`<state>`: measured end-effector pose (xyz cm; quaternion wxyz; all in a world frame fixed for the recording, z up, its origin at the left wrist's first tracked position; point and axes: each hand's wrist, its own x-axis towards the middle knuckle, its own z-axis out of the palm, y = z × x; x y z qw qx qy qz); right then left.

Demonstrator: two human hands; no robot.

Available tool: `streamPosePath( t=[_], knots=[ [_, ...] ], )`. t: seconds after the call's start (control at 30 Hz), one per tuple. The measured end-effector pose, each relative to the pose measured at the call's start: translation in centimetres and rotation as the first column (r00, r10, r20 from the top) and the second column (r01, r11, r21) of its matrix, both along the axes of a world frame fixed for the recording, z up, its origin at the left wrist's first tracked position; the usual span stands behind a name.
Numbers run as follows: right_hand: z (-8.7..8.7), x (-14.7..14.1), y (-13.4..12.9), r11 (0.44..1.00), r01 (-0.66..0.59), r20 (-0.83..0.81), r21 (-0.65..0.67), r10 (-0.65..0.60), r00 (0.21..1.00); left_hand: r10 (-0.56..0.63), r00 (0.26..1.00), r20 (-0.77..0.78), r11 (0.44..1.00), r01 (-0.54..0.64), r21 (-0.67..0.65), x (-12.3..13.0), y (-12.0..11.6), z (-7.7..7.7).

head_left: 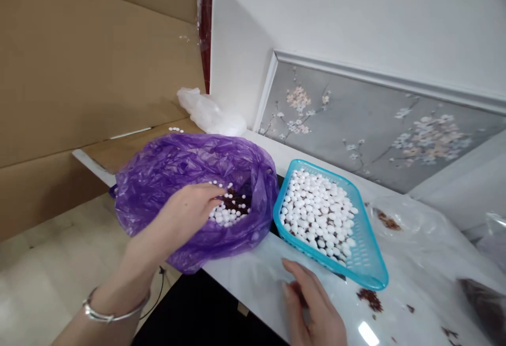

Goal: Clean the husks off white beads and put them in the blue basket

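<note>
My left hand (193,206) reaches over a purple plastic bag (158,177) that lies spread open. Its fingers stretch out with a small gap to the thumb, close above loose white balls (227,215) and some dark brown bits (237,202) in the bag. Whether a ball touches the fingertips is hard to see. On the white tabletop, my right hand (310,304) is half curled, thumb and forefinger apart, with no object visible between them. Just beyond it stands a turquoise plastic basket (373,246), where white balls (316,211) form a dense layer.
Large cardboard (98,61) rises at the left. Behind the purple bag lies a white plastic bag (211,114). Reddish-brown scraps (370,299) are scattered right of my right hand, near clear plastic (422,230) and a dark packet (484,304). A floral wall panel (336,114) borders the back.
</note>
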<state>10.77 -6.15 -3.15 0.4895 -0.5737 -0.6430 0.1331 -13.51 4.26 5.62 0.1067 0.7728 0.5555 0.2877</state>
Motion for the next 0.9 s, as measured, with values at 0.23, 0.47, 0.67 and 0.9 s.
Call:
streamPosePath(
  t=[0.23, 0.47, 0.67, 0.9],
  knots=[
    [3.7, -5.4, 4.5, 0.964, -0.266, 0.634, 0.002, 0.205, 0.746, -0.298, 0.953, 0.056, 0.951, 0.301, -0.063, -0.3, 0.0, -1.9],
    [1.6, -5.6, 5.3, 0.995, -0.095, 0.639, 0.035, 0.051, 0.768, -0.326, 0.928, 0.182, 0.926, 0.353, -0.137, -0.2, 0.2, -3.3],
    [0.1, -4.4, 3.7, 0.999, -0.003, 0.63, 0.05, -0.029, 0.776, -0.261, 0.951, 0.168, 0.953, 0.282, -0.109, -1.4, 0.6, -4.6],
    [0.5, -4.0, 3.6, 0.984, 0.018, 0.545, 0.179, -0.114, 0.831, -0.319, 0.946, 0.056, 0.948, 0.318, 0.013, 0.1, 0.4, -2.9]
  ],
)
